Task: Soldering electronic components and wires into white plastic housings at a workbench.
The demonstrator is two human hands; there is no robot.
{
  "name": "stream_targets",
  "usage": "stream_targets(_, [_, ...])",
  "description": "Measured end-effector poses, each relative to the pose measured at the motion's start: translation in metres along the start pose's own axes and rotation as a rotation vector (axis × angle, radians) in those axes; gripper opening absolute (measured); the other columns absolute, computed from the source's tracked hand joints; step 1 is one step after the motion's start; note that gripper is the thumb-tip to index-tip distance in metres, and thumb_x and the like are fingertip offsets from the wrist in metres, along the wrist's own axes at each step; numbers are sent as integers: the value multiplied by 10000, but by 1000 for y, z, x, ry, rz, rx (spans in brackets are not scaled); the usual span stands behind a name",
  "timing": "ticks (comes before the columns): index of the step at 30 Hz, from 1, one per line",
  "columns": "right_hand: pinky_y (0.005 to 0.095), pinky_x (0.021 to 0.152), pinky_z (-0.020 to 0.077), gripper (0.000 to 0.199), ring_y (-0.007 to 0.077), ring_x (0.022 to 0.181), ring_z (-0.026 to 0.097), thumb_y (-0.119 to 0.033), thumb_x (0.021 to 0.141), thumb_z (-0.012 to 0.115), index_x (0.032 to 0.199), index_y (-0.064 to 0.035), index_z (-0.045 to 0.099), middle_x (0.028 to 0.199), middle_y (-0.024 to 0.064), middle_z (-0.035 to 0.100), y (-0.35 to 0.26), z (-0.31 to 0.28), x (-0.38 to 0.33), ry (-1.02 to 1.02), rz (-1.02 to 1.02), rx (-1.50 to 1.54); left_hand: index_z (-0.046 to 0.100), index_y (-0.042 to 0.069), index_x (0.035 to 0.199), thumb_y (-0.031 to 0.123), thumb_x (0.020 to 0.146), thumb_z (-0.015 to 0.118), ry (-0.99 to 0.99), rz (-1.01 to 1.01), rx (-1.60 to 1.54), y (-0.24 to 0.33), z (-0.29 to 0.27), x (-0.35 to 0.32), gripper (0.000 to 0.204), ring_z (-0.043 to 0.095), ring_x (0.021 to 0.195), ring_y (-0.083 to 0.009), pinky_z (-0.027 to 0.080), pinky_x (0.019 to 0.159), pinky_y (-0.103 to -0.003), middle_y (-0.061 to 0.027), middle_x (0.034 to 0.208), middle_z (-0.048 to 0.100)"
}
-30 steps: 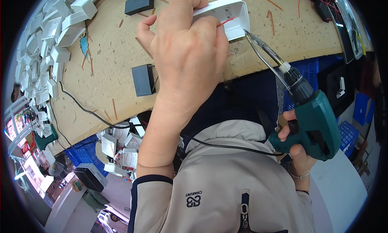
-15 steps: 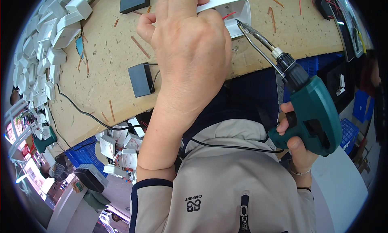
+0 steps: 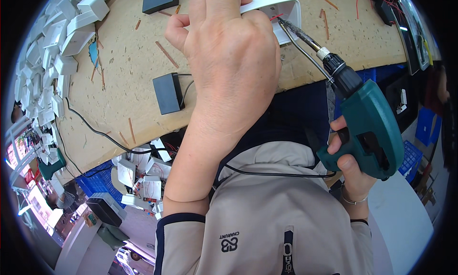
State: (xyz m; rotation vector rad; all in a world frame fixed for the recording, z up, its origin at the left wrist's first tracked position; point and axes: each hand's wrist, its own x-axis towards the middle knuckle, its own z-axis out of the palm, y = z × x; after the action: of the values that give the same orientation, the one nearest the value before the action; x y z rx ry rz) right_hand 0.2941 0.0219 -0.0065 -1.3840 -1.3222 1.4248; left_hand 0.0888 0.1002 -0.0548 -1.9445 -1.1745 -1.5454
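Observation:
My left hand (image 3: 234, 60) is closed on a white plastic housing (image 3: 292, 22) at the far edge of the picture, its back toward me and its fingertips mostly hidden. Out of the open side of the housing shows a short red wire (image 3: 276, 17). My right hand (image 3: 350, 167) is wrapped around the grip of a green soldering gun (image 3: 374, 127) with a black collar and a thin curved feed tube (image 3: 307, 58). Its dark tip lies at the housing's opening, close to the red wire; whether they touch, I cannot tell.
Two black boxes (image 3: 168, 94) (image 3: 160, 0) lie on the worn tabletop (image 3: 129, 79) among brown sticks. White housings (image 3: 78, 38) are heaped at the left. Below the table edge, a blue crate (image 3: 98, 186) stands near white parts with red wires (image 3: 152, 186). A black cable (image 3: 95, 130) crosses the edge.
My left hand and the white housing have shifted slightly right. The soldering gun's tip is now closer to the red wire.

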Motion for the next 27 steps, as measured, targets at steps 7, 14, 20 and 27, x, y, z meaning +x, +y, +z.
stream_targets(7, [230,541,441,638,120,639,544,-386,651,725,1027,71,489,871,129,556,-1,-1,1,-10,27,-18,602,22,785,16,657,608,-47,-22,37,3,-3,1,129,512,805,-201,357,663,-312,-99,919,540])
stream_targets(14, [238,564,444,637,126,636,541,-377,638,738,1026,62,489,839,113,547,-3,0,0,11,75,-22,605,26,779,25,658,609,-95,-46,75,7,-7,0,121,511,812,-199,348,672,-314,-94,921,541])
stream_targets(20, [253,582,452,611,139,643,544,-357,646,735,1031,50,491,833,106,545,-6,-2,-3,10,110,-71,608,29,774,32,660,610,-133,-64,102,8,-8,1,114,510,818,-197,340,680,-316,-90,924,541])
stream_targets(27, [268,601,462,580,148,656,551,-313,660,733,1036,57,491,838,109,550,-8,0,-6,13,101,-61,611,33,768,41,661,612,-175,-82,142,11,-5,3,107,509,824,-195,331,689,-318,-86,926,542])
